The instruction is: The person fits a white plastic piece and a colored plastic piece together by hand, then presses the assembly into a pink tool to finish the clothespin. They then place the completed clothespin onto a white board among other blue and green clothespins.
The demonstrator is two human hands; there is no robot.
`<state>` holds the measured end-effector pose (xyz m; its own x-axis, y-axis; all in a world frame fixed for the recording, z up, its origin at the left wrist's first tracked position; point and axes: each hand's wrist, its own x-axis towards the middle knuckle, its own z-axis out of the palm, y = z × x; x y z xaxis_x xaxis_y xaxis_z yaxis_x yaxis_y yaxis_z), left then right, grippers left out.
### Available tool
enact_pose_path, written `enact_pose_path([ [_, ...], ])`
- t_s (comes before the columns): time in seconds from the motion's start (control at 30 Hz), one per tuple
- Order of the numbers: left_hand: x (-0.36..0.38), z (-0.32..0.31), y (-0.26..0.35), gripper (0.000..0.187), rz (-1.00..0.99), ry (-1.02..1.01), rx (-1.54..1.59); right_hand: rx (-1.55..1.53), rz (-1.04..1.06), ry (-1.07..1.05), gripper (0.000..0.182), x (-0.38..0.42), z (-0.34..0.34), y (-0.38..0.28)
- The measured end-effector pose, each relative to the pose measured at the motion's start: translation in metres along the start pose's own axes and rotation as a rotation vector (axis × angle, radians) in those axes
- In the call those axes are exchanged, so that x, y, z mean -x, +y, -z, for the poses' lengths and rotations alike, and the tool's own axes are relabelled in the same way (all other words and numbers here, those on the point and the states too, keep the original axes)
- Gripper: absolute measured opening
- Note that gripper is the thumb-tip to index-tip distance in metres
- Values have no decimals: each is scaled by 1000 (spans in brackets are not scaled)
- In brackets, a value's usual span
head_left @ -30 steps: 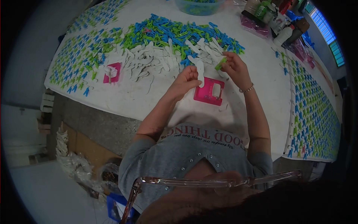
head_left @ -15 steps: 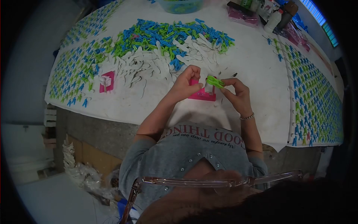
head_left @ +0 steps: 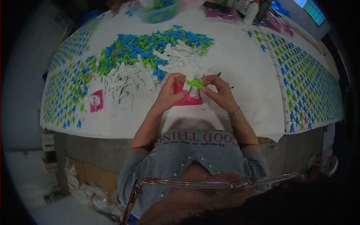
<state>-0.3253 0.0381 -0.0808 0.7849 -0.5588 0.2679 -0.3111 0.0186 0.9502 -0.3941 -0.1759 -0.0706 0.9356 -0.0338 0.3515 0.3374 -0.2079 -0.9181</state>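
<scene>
A light green clothespin (head_left: 195, 83) is pinched between the thumb and fingers of my right hand (head_left: 221, 93). It sits over a small white stand on a pink base (head_left: 190, 101) on the table in front of me. My left hand (head_left: 170, 93) is curved around the left side of that base, thumb and fingers apart, with pink showing between them. Its fingertips are close to the left end of the clothespin. Behind my hands lie white flat strips with thin strings (head_left: 129, 80) and a heap of blue and green clothespins (head_left: 127, 52).
A second pink base (head_left: 96, 105) with a white top stands to the left. Clothespins in rows cover the table's left side (head_left: 65, 90) and right side (head_left: 303, 78). At the back are a clear blue tub (head_left: 159, 15), a white bottle (head_left: 251, 13) and pink packets (head_left: 219, 15).
My right hand has brought the clothespin in over the stand, closer to my left hand. The camera view has shifted, so the table things appear farther left and slightly lower.
</scene>
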Motion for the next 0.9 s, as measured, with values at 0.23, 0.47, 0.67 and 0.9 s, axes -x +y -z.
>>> enact_pose_path([
  [0.23,34,37,-40,42,10,256,-439,-120,-377,458,14,-70,124,90],
  [0.47,89,15,-25,29,397,484,-529,-511,-593,957,17,-129,208,177],
  [0.67,96,29,-66,25,96,418,-807,-484,-680,1077,21,-166,244,196],
  [0.9,98,31,-73,23,171,467,-794,-494,-669,1112,24,-184,269,213],
])
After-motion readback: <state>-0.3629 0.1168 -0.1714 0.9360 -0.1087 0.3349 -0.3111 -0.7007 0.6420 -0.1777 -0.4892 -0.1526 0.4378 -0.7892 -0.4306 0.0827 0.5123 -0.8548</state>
